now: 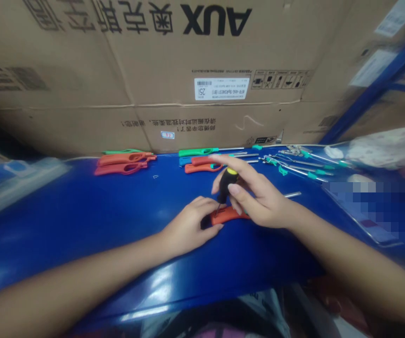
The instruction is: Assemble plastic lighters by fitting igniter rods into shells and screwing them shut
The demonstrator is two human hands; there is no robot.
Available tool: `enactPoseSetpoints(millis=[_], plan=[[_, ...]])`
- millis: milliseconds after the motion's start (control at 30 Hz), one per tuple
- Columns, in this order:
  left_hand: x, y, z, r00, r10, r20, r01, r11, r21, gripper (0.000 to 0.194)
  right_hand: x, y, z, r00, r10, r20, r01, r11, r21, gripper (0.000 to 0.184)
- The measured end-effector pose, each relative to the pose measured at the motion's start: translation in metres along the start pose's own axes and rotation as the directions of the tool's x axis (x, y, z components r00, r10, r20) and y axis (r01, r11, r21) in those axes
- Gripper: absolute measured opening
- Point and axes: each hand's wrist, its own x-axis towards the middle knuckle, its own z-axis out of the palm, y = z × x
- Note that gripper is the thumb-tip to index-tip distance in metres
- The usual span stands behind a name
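On the blue tabletop lies an orange long-necked lighter [228, 214], its metal tube pointing right. My left hand [188, 224] grips its handle end between thumb and fingers. In my right hand [263, 199] is a black screwdriver with a yellow top [226, 185], held nearly upright. The screwdriver's tip meets the handle near my left fingers; the screw itself is too small to make out. Part of the lighter is hidden behind my right hand.
Red and orange handle shells [121, 166] lie at the back left, with tiny screws [155, 177] nearby. Green, blue and red lighters [197, 152] lie behind my hands. Metal tubes with green parts [304, 170] are at back right. A cardboard box [146, 84] stands behind; a plastic bag [8, 188] lies left.
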Motion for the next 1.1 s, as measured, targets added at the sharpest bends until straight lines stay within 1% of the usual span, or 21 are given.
enactPoseSetpoints(millis=[67,133,167,200,300,333,367,400,500,533,567,600,667,733,767,800,867,933,967,1033,1100], plan=[[0.0,-0.001,0.001,1.0,-0.009,-0.01,0.009,1.0,-0.015,0.023,-0.001,0.001,0.002,0.998,-0.02,-0.058,0.019,1.0,-0.021,0.039],[-0.001,-0.002,0.002,1.0,-0.006,-0.029,0.005,1.0,-0.022,0.022,-0.002,0.003,0.003,0.984,-0.108,-0.14,0.088,0.986,-0.144,0.036],[-0.002,-0.003,0.002,0.999,-0.005,-0.036,0.004,1.0,-0.024,0.023,-0.002,0.003,0.002,0.979,-0.14,-0.149,0.112,0.977,-0.182,0.038],[-0.002,-0.003,0.002,0.999,-0.007,-0.039,0.006,1.0,-0.027,0.022,-0.002,0.002,0.001,0.982,-0.136,-0.133,0.112,0.979,-0.171,0.039],[-0.002,-0.003,0.002,0.999,-0.037,-0.039,0.036,0.999,-0.037,0.02,-0.001,-0.002,-0.003,1.0,0.005,0.004,-0.005,0.996,0.085,0.043],[-0.002,-0.003,0.002,0.998,-0.048,-0.038,0.046,0.998,-0.041,0.02,0.0,-0.003,-0.004,0.999,0.042,0.03,-0.046,0.987,0.153,0.042],[-0.002,-0.003,0.002,0.998,-0.054,-0.036,0.052,0.998,-0.045,0.02,0.0,-0.004,-0.005,0.998,0.056,0.023,-0.059,0.983,0.172,0.039],[-0.002,-0.003,0.001,0.998,-0.055,-0.036,0.053,0.997,-0.048,0.022,0.001,-0.004,-0.007,0.999,0.044,-0.016,-0.041,0.99,0.138,0.034],[-0.001,-0.003,0.001,0.998,-0.045,-0.042,0.043,0.998,-0.05,0.025,0.003,-0.002,-0.011,0.98,-0.108,-0.169,0.083,0.985,-0.149,0.027],[-0.001,-0.003,0.001,0.998,-0.042,-0.043,0.04,0.998,-0.051,0.026,0.003,-0.002,-0.012,0.971,-0.153,-0.183,0.112,0.97,-0.214,0.027],[0.0,-0.003,0.001,0.998,-0.042,-0.042,0.04,0.998,-0.051,0.027,0.003,-0.002,-0.013,0.97,-0.168,-0.177,0.126,0.965,-0.229,0.027],[0.0,-0.003,0.001,0.998,-0.045,-0.039,0.043,0.998,-0.051,0.028,0.003,-0.002,-0.013,0.976,-0.147,-0.163,0.115,0.975,-0.191,0.028],[0.0,-0.003,0.002,0.998,-0.06,-0.032,0.059,0.997,-0.046,0.028,0.004,-0.004,-0.012,0.992,-0.055,-0.111,0.053,0.998,-0.015,0.032],[-0.001,-0.003,0.002,0.997,-0.072,-0.032,0.071,0.997,-0.04,0.024,0.005,-0.005,-0.01,0.996,0.0,-0.087,0.01,0.993,0.117,0.027],[-0.001,-0.004,0.003,0.997,-0.07,-0.035,0.069,0.997,-0.036,0.02,0.005,-0.005,-0.008,0.994,-0.004,-0.108,0.017,0.992,0.121,0.023],[-0.001,-0.004,0.003,0.997,-0.064,-0.036,0.063,0.997,-0.033,0.017,0.005,-0.005,-0.007,0.988,-0.028,-0.15,0.041,0.996,0.079,0.021],[-0.001,-0.004,0.003,0.998,-0.051,-0.034,0.05,0.998,-0.027,0.014,0.005,-0.004,-0.005,0.965,-0.116,-0.235,0.099,0.992,-0.083,0.023],[0.0,-0.003,0.002,0.999,-0.043,-0.021,0.043,0.999,-0.02,0.017,0.004,-0.004,-0.003,0.953,-0.181,-0.243,0.139,0.974,-0.182,0.028],[0.0,-0.003,0.001,0.999,-0.043,-0.013,0.043,0.999,-0.015,0.02,0.003,-0.005,-0.003,0.961,-0.167,-0.219,0.132,0.978,-0.164,0.032],[0.001,-0.002,0.001,0.999,-0.045,-0.002,0.045,0.999,-0.01,0.026,0.003,-0.005,-0.002,0.987,-0.063,-0.151,0.059,0.998,-0.028,0.04],[0.001,-0.001,0.001,0.999,-0.045,0.0,0.045,0.999,-0.009,0.027,0.003,-0.004,-0.002,0.993,0.005,-0.12,0.004,0.997,0.071,0.038]])
